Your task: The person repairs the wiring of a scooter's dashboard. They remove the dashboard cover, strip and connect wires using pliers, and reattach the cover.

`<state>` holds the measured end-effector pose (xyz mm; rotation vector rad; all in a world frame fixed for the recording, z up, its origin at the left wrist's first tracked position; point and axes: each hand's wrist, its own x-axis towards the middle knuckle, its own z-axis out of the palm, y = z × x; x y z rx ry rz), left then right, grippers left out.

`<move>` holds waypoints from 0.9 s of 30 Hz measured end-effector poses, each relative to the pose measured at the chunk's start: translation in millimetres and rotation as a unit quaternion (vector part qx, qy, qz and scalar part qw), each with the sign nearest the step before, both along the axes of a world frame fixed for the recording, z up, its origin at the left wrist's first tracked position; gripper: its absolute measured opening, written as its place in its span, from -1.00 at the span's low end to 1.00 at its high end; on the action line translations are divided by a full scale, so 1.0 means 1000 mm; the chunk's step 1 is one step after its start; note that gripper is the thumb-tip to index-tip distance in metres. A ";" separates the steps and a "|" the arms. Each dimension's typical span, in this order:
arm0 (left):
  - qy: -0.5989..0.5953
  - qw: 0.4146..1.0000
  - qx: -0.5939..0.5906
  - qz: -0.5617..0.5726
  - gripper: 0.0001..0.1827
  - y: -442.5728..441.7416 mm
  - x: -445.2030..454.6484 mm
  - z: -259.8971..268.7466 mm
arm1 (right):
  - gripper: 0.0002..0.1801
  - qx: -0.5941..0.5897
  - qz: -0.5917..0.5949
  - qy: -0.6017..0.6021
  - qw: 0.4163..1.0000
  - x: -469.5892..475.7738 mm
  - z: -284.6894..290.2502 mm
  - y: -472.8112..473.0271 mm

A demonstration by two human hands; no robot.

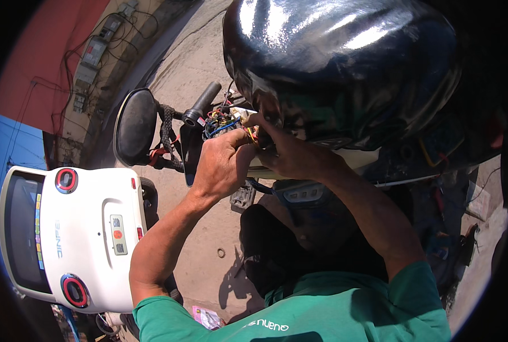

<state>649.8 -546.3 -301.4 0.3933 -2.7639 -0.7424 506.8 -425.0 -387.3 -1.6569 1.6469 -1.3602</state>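
Note:
A bundle of multicoloured electrical wires (pixel 219 123) spills out beside a handlebar grip (pixel 204 101). My left hand (pixel 225 164) pinches red and yellow wires (pixel 252 134) at the bundle's right side. Opposite it, my right hand (pixel 294 153) grips the same wires, its upper fingers by a white plastic connector (pixel 239 113). Both sets of fingertips nearly meet, and they hide the wire ends. A glossy black cover (pixel 343 72) bulges just beyond my hands, over part of the vehicle.
Left of the grip are a rear-view mirror (pixel 136 127) and a dark flat panel (pixel 189 151). Under my right forearm sits a blue-grey plastic part (pixel 303 193). A white car (pixel 95 235) stands at left. On the ground lie a small ring (pixel 221 252) and a pink packet (pixel 207 317).

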 end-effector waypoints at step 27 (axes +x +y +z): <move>-0.043 0.973 0.209 0.085 -0.45 0.006 0.011 -0.005 | -0.32 -0.014 -0.019 0.005 1.000 0.001 0.005 0.004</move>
